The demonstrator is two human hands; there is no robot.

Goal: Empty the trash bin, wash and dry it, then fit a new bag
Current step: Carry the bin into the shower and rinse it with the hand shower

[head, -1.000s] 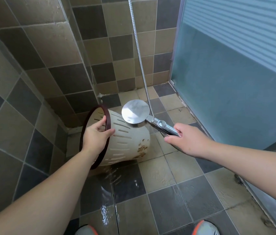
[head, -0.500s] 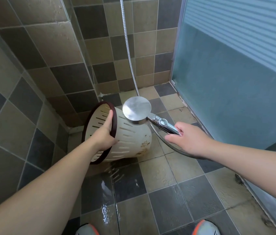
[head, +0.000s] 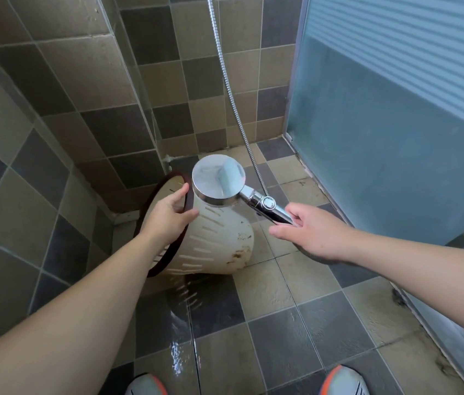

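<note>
A cream slotted trash bin (head: 219,240) with a dark brown rim lies tilted on its side on the wet shower floor, its mouth toward the left wall and brown stains near its base. My left hand (head: 168,215) grips its rim, thumb outside and fingers inside. My right hand (head: 310,235) holds the chrome handle of a shower head (head: 219,181), whose round face hangs just above the bin's side. Its metal hose (head: 233,95) runs up the back wall.
Tiled walls close in on the left and back. A frosted glass door (head: 396,138) stands on the right. The floor tiles (head: 213,309) under the bin are wet. My two shoes (head: 342,380) show at the bottom edge.
The shower head has moved up and slightly left over the bin. My left hand has turned the bin a little, rim still held. My right hand's fingers now lie straighter along the handle.
</note>
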